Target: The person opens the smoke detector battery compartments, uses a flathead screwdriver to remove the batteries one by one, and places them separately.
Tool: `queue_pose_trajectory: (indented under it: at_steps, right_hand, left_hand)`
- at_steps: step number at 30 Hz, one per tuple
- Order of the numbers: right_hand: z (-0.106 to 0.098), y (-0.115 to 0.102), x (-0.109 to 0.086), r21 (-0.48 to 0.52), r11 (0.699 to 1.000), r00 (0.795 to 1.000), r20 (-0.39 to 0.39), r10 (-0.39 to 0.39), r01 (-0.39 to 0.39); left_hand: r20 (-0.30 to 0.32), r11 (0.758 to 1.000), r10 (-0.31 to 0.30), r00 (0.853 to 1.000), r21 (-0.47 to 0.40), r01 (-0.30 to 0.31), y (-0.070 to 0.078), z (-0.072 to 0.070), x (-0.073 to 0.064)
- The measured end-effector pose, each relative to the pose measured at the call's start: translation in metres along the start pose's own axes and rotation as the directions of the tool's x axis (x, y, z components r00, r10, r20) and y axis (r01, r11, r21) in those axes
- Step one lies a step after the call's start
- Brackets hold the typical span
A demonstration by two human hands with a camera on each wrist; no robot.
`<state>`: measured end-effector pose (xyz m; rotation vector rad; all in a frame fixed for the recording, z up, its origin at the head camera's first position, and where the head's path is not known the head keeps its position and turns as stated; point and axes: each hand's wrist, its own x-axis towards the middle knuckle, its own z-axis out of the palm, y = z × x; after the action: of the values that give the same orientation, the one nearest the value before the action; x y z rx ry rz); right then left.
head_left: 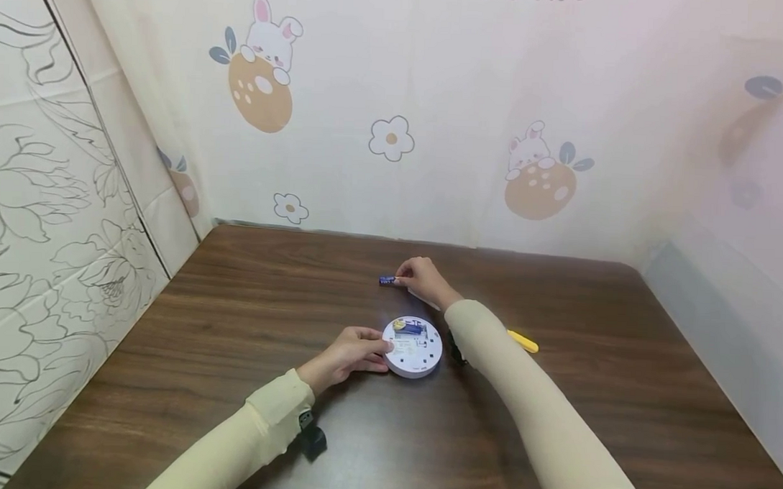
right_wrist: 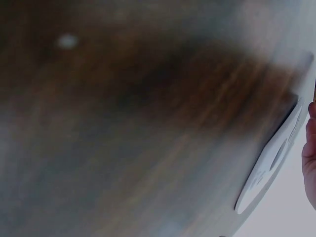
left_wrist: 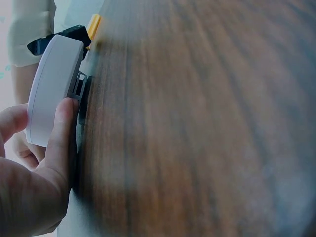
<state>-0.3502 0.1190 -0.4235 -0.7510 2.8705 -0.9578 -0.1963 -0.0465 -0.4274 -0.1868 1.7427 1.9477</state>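
My left hand [head_left: 355, 355] grips the left edge of a round white device [head_left: 420, 359], which looks like a smoke alarm, with the thumb on top and fingers at the side. Its back faces up, and a blue battery [head_left: 409, 328] lies in the battery compartment. The left wrist view shows the device [left_wrist: 57, 84] edge-on between thumb and fingers. Beyond it, my right hand [head_left: 424, 280] pinches the end of another blue battery [head_left: 386, 280]. A flat white plate [right_wrist: 269, 163] lies under the right hand, mostly hidden from the head view; in the right wrist view only part of that hand shows.
A yellow handle [head_left: 523, 341] lies on the dark wooden table [head_left: 286, 291], partly behind the right forearm. A patterned curtain [head_left: 393, 194] hangs along the table's far edge. Black wrist cameras [head_left: 312, 439] are strapped to the sleeves.
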Motion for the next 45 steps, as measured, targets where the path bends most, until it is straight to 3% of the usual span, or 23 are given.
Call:
queue_pose_trajectory:
  at_steps: [7,16,29,34,45]
  right_hand:
    - [0.007,-0.004,0.003,-0.056,0.998,1.0,0.006,-0.026,0.026]
    - [0.007,-0.002,0.005,-0.146,0.989,1.0,0.019,0.0,0.003]
    - [-0.005,0.001,-0.006,-0.112,0.992,0.998,0.025,0.054,-0.051]
    - [-0.013,-0.005,-0.016,-0.104,0.994,1.0,0.021,0.02,-0.018]
    - [-0.031,-0.019,-0.032,-0.048,0.986,0.987,0.014,-0.158,0.159]
  left_hand:
    - [0.0,1.0,0.025,1.0,0.0,-0.025,-0.002,0.003,-0.004]
    - [0.016,0.999,0.04,0.999,-0.026,-0.04,-0.003,0.004,-0.003]
    - [0.014,1.0,0.014,1.0,-0.008,-0.014,-0.002,0.009,0.001]
    - [0.021,1.0,0.019,1.0,-0.003,-0.019,-0.002,0.009,0.002]
    - [-0.006,1.0,0.012,1.0,0.01,-0.012,0.0,0.004,0.001]
